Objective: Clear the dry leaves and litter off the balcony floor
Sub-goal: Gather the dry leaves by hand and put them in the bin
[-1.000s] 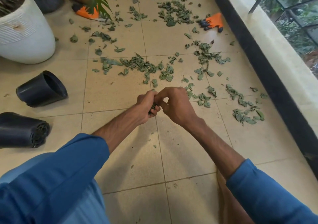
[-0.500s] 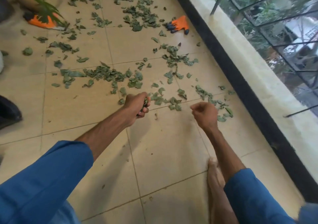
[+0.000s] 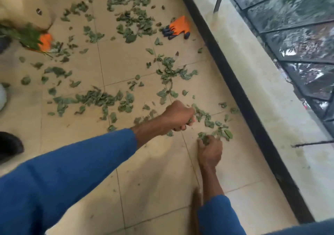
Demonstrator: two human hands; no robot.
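Note:
Dry green leaves (image 3: 101, 99) lie scattered over the beige tiled balcony floor (image 3: 153, 189), thickest across the middle and far end. My left hand (image 3: 178, 116) is a closed fist that grips a bunch of gathered leaves, which poke out by the fingers. Just right of it and nearer to me, my right hand (image 3: 209, 149) is down on the floor and its fingertips pinch a small clump of leaves (image 3: 216, 135) close to the low wall. Both arms wear blue sleeves.
A low stone parapet (image 3: 253, 83) with a dark base strip and a metal railing runs along the right. An orange glove (image 3: 178, 28) lies by it; another orange glove (image 3: 45, 42) sits under a plant at the far left. A black pot (image 3: 9, 147) is at the left edge.
Both hands parted, then moved right towards the wall. My right hand dropped to the floor and took hold of leaves there. The view swung right and closer.

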